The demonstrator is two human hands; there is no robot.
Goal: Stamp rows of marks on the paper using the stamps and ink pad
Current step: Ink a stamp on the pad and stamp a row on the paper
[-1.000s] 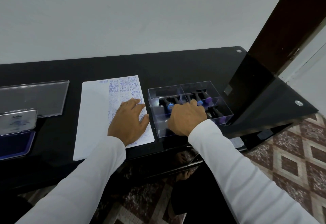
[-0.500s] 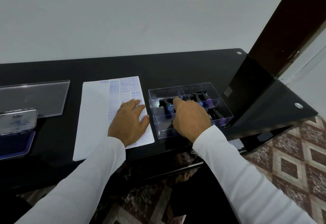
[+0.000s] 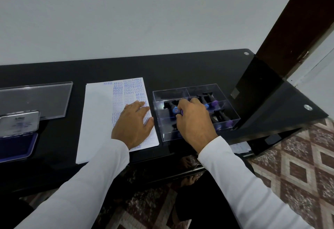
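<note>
A sheet of paper (image 3: 101, 113) is shown lying flat on a black glass table (image 3: 180, 70), its right half covered with rows of blue stamped words such as AIR MAIL, FRAGILE and SAMPLE, its left half blank. The left hand (image 3: 132, 125) is laid palm-down on the lower right part of the sheet, fingers straight and slightly spread, gripping nothing.

Just beside the paper's right edge, a clear plastic organizer box (image 3: 231, 118) divided into compartments is placed. Several black-handled stamps (image 3: 210, 98) with blue or purple ends are seen lying inside it. The right hand (image 3: 194, 120) is reached into the box, fingers curled over a stamp with a blue end (image 3: 174, 110) in the left middle compartment; the fingertips appear to be pinched on it, though the contact itself is hidden beneath the knuckles.

At the far left edge of the table, well apart from the paper, an open ink pad (image 3: 16, 147) is seen, its dark blue pad facing up and its metal lid (image 3: 19, 123) raised behind it. A clear acrylic sign holder (image 3: 36, 98) is stood just behind the lid.

Both forearms are covered by white sleeves (image 3: 244, 174). A pale wall (image 3: 144, 12), a dark wooden door frame (image 3: 298, 21) and a patterned tiled floor (image 3: 298, 165) are visible around the table.
</note>
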